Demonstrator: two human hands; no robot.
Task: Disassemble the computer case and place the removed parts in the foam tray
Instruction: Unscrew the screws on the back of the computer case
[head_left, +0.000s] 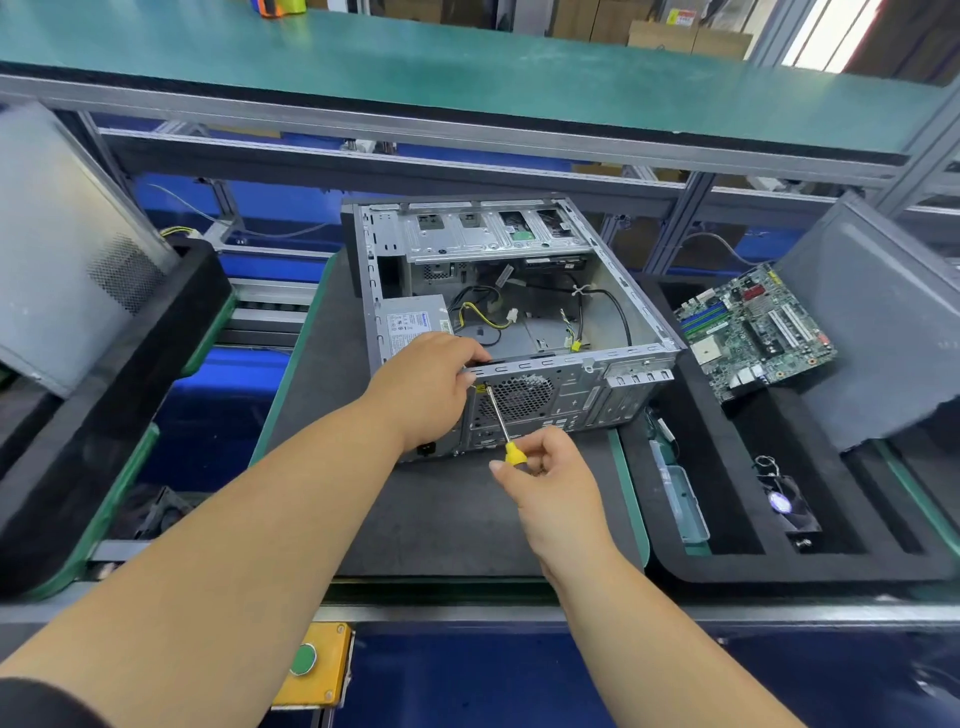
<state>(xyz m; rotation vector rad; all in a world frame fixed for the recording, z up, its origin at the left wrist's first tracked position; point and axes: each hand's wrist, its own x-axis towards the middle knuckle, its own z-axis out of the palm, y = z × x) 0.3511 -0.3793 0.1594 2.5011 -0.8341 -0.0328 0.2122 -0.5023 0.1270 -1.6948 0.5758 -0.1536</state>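
An open grey computer case (613, 291) lies on its side on a dark mat, its rear panel facing me. Inside sit a power supply (413, 325) and loose cables. My left hand (428, 387) grips the top edge of the rear panel near the power supply. My right hand (550, 475) pinches the yellow handle of a screwdriver (500, 422), whose tip touches the rear panel beside the fan grille. At the right, the black foam tray (727, 564) holds a green motherboard (756, 330), a small fan (787, 504) and a grey side panel (878, 322).
Another black foam tray (130, 364) at the left carries a grey panel (57, 249). A green shelf (415, 67) runs overhead. A yellow box with a green button (311, 665) sits at the bench's front edge. A clear plastic part (685, 504) lies in the right tray.
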